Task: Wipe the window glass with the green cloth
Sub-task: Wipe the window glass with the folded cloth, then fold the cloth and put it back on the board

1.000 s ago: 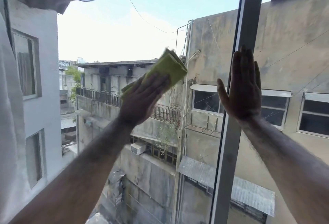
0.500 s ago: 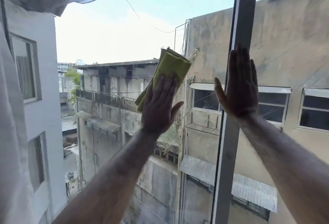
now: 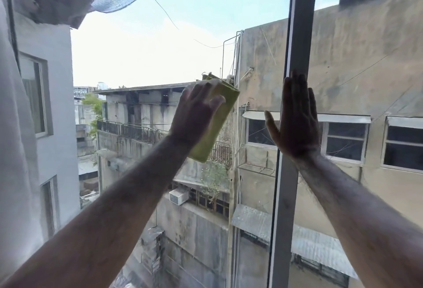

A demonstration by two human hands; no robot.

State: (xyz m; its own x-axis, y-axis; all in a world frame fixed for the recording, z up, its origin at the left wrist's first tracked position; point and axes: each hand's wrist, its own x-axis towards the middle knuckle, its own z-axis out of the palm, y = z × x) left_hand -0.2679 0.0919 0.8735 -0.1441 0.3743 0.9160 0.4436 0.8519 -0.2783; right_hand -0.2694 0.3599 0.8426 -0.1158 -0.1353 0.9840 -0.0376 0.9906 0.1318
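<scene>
Both bare forearms reach up and forward toward the window frame (image 3: 295, 35). The left hand (image 3: 196, 113), just left of the frame, presses flat with fingers spread. The right hand (image 3: 296, 120) lies open across the frame, fingers together pointing up, thumb out.

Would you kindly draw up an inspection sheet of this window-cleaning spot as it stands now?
Surface: window glass, large pane left of the grey vertical frame; a second pane lies to its right.
Job's things: green cloth, folded, pressed flat on the glass.
Clutter: nothing seen.
Hands: left hand spread over the cloth, holding it against the pane; right hand open, fingers up, flat on the frame and the glass beside it.
Cables: thin wires hang outside, across the sky.
Surroundings: pale curtain at the left edge; weathered buildings and an air conditioner unit outside.
</scene>
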